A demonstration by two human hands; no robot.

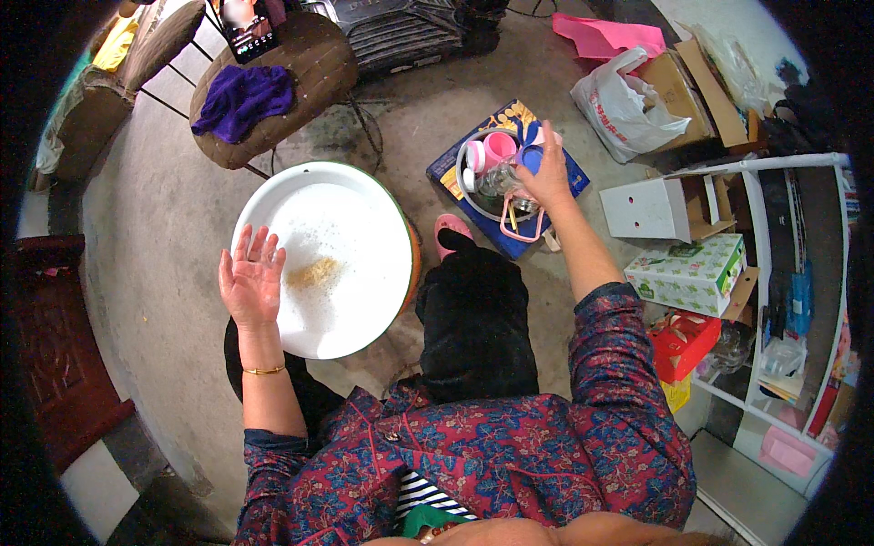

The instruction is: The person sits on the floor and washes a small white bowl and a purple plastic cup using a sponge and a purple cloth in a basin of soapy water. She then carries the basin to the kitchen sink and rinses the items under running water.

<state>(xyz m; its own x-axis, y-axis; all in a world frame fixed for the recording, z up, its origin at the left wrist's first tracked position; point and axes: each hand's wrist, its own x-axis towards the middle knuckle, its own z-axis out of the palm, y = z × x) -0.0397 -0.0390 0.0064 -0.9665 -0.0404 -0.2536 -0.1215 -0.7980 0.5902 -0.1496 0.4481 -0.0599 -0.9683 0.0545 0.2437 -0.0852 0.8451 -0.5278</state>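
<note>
My left hand (254, 276), palm up and wet, is raised over the left rim of a white enamel basin (369, 205). Suds and a tan sponge-like thing (315, 273) lie in the basin. To the right, my right hand (546, 170) reaches over a round metal bowl (464, 198) and touches a blue item (530, 158) there; whether it grips it is unclear. The bowl also holds a pink cup (500, 146), a clear glass or plastic vessel (498, 179) and a pink-framed piece (522, 235) that hangs over its edge. The bowl sits on a dark blue printed box (440, 164).
A brown padded chair (314, 61) with a purple cloth (244, 102) and a phone (246, 31) stands at the upper left. A white plastic bag (625, 112), cardboard boxes (672, 89) and a white shelf (754, 225) line the right.
</note>
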